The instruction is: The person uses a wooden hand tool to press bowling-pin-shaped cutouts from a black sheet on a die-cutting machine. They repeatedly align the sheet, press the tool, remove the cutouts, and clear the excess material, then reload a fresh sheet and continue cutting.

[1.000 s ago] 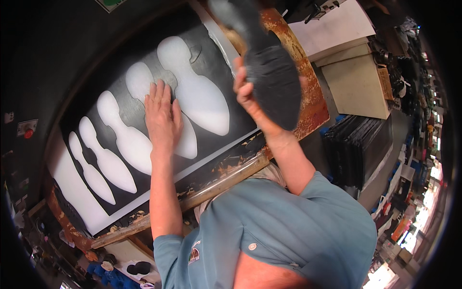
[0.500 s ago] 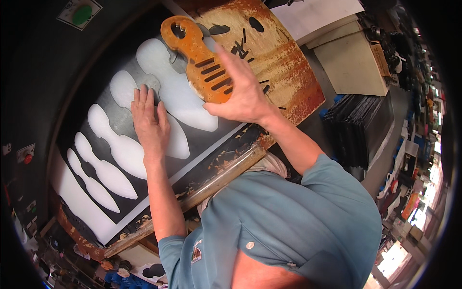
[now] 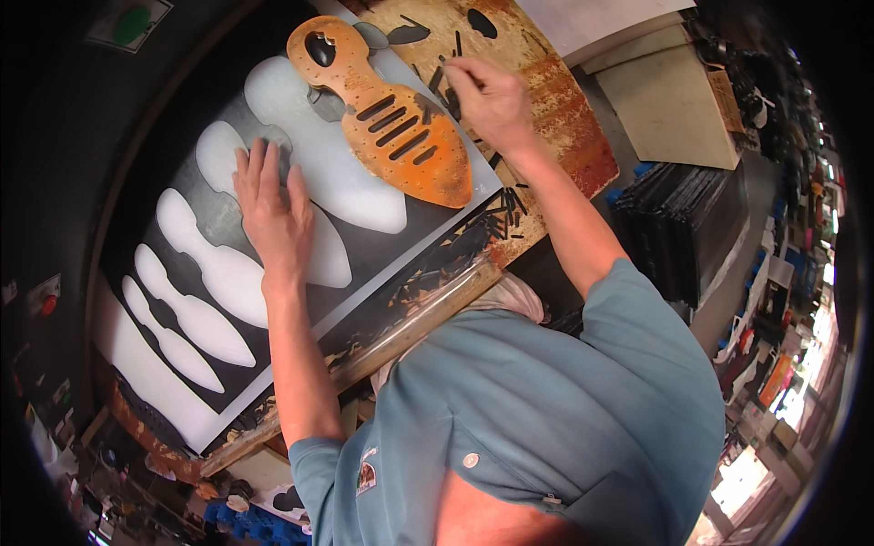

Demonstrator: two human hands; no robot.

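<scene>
Presently: left hand (image 3: 273, 214) lay flat, fingers spread, pinning black sheet (image 3: 228, 218); right hand (image 3: 487, 100) pinched a small offcut beside orange sole die (image 3: 391, 123). Advice: press evenly while clearing scraps.

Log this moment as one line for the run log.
left hand: flat on black sheet | right hand: at small black offcuts | orange sole template: lying on sheet

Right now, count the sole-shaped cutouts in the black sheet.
5 visible: two small ones at lower left, one left of the left hand, one partly under it, the largest beside the orange template, which may hide more.
</scene>
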